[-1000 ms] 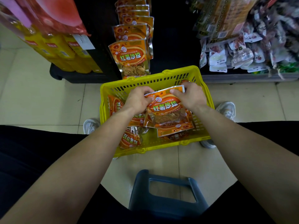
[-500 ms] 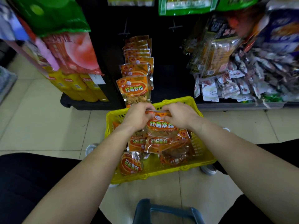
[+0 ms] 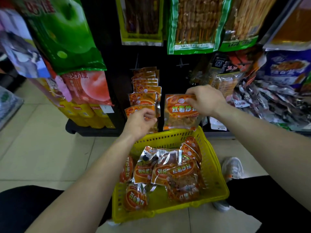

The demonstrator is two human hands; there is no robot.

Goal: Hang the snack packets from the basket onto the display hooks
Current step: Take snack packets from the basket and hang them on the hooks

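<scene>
An orange snack packet (image 3: 178, 113) hangs in the air above the basket's far rim, pinched at its top edge by my right hand (image 3: 204, 100). To its left, a row of the same orange packets (image 3: 145, 84) hangs on a display hook. My left hand (image 3: 140, 121) reaches the front packet of that row, its fingers curled at the packet's lower edge. The yellow basket (image 3: 215, 167) sits on the floor below, with several orange packets (image 3: 168, 172) lying inside.
Large green bags (image 3: 65, 34) and pink bags (image 3: 85, 88) hang at the left, skewer packs (image 3: 193, 24) above, and mixed small packets (image 3: 276, 101) crowd the right. A bare hook (image 3: 181, 64) shows on the black panel. My shoe (image 3: 233, 167) stands right of the basket.
Both hands lifted one packet out of the basket. Now only my right hand holds it, raised beside the hanging row, while my left hand has gone to the row's front packet.
</scene>
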